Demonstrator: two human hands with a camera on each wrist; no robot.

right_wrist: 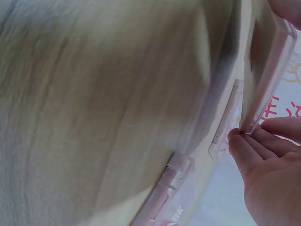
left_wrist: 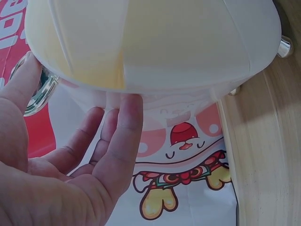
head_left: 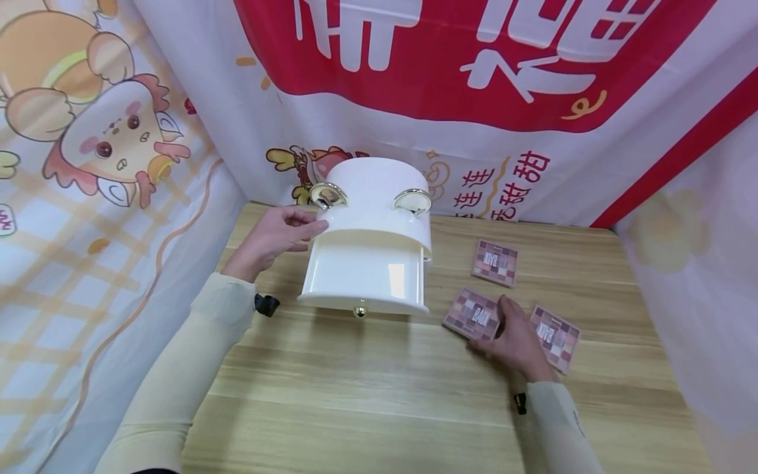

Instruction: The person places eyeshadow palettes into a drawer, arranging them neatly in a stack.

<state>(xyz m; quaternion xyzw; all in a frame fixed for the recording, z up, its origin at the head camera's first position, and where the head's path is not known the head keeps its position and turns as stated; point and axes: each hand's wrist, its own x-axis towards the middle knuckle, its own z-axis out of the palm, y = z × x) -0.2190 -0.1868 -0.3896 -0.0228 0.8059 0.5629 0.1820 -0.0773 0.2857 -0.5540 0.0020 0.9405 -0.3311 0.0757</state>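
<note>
Cream-sleeved forearms are reaching in from the near edge of the pale wooden table (head_left: 367, 395), one to each side. Ahead of them, a white glossy plastic organiser box (head_left: 370, 217) with a rounded top and two gold ring handles is standing at the middle of the table, its front facing the person. Its white drawer (head_left: 362, 276) with a small gold knob is sticking out toward the person, so its long axis is running front to back.

At the box's left side the left hand (head_left: 274, 238) is resting with fingers (left_wrist: 123, 136) straight and slightly spread, the tips touching the curved white shell near one ring handle; nothing is being gripped.

To the right of the drawer, three flat square pink eyeshadow palettes with checkered lids are lying on the table. The near-left pink palette (head_left: 472, 315) is lying just beside the drawer's right corner, one corner pointing toward the box. The right hand (head_left: 517, 339) is lying over its right edge, and the wrist view is showing the fingertips (right_wrist: 237, 141) curled under a thin edge, lifting it off the wood. A second palette (head_left: 556, 337) is lying just right of that hand. The third palette (head_left: 495, 262) is lying farther back, apart from both.
</note>
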